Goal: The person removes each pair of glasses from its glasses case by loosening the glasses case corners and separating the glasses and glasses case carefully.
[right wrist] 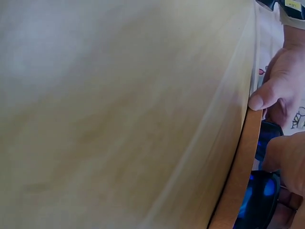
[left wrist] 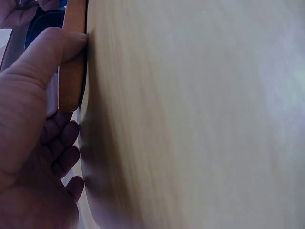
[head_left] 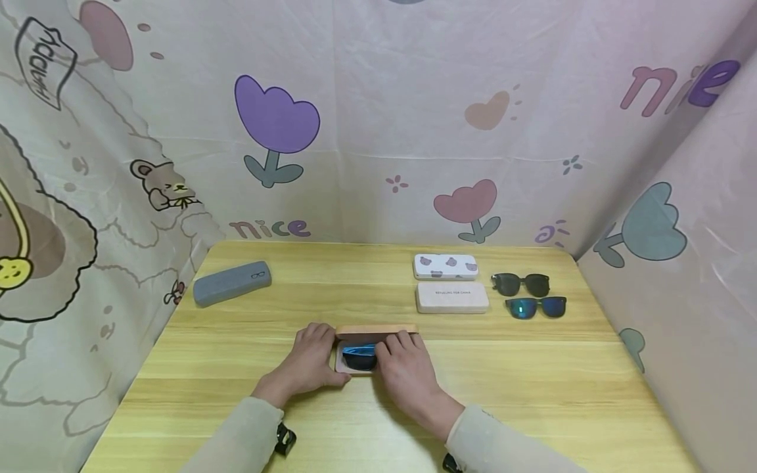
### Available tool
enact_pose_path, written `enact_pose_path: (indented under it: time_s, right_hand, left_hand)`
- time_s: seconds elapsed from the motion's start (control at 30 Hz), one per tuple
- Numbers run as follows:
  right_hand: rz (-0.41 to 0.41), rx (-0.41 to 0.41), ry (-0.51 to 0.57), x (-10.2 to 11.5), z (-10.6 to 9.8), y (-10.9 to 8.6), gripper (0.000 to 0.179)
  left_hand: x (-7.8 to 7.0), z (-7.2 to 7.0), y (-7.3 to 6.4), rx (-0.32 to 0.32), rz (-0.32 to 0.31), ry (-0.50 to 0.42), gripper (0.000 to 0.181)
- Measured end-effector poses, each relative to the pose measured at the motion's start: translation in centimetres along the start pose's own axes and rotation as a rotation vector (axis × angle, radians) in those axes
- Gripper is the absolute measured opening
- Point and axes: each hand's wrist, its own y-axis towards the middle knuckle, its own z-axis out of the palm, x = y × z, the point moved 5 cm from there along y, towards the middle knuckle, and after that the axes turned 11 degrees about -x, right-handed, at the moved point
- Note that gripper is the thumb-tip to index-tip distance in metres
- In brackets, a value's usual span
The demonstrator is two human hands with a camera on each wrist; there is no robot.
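Note:
An orange-brown glasses case (head_left: pixel 376 329) lies with its lid up on the table in front of me. Inside its pale lining are sunglasses (head_left: pixel 359 361) with dark, blue-shining lenses (right wrist: pixel 257 198). My left hand (head_left: pixel 310 358) holds the case's left end, thumb against the front wall (left wrist: pixel 71 88) and fingers behind. Over the right half of the case is my right hand (head_left: pixel 408 374), its fingers reaching in and pinching the sunglasses between the two lenses. That hand covers the right lens in the head view.
A grey glasses case (head_left: pixel 232 284) lies at the back left. Toward the back right sit a white patterned case (head_left: pixel 445 267) and a white lettered case (head_left: pixel 453 297). Beside them are black sunglasses (head_left: pixel 522 284) and blue-lensed sunglasses (head_left: pixel 535 307). A printed curtain (head_left: pixel 367 131) surrounds the table (head_left: pixel 532 394).

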Motion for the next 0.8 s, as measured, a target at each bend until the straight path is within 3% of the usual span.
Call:
enact_pose_path:
  time_s: [0.2, 0.37, 0.8]
  right_hand:
    - [0.000, -0.020, 0.011, -0.3, -0.3, -0.1, 0.023]
    - [0.000, -0.034, 0.094, -1.4, -1.5, -0.2, 0.025]
    - [0.032, 0.015, 0.172, -7.2, -3.9, -1.8, 0.018]
  left_hand:
    - [0.0, 0.1, 0.1, 0.001, 0.004, 0.003, 0.085]
    - [0.0, 0.0, 0.1, -0.003, 0.006, 0.000, 0.085]
    - [0.0, 0.1, 0.1, 0.013, -0.017, -0.006, 0.082]
